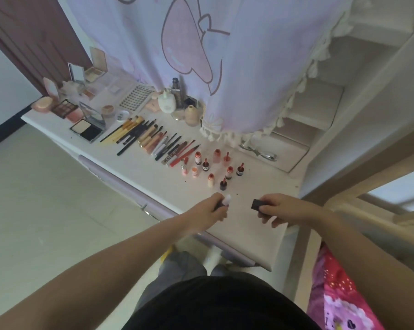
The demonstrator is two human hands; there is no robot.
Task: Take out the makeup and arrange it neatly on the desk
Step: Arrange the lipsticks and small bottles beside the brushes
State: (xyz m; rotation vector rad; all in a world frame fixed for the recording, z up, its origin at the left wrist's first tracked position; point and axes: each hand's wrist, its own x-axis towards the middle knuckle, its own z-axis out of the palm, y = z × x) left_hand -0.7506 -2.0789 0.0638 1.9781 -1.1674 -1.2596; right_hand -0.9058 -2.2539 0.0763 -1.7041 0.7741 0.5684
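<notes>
A pale-capped lipstick (225,201) is gripped by the left hand (210,210) and a black tube (257,204) by the right hand (276,209), near the desk's (249,225) front edge; the upright lipsticks (215,167) behind could be knocked over

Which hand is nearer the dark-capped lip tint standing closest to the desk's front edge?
Left. The left hand sits just below the dark-capped lip tint; the right hand is farther off to its right.

makeup spread across desk (227,203), upper left to centre of frame

palettes (65,108) at upper left; brushes and pencils (141,136) in a row right of them; bottles (168,103) behind, under curtain (201,44); small lip tubes (215,167) standing centre; both hands below these.
</notes>
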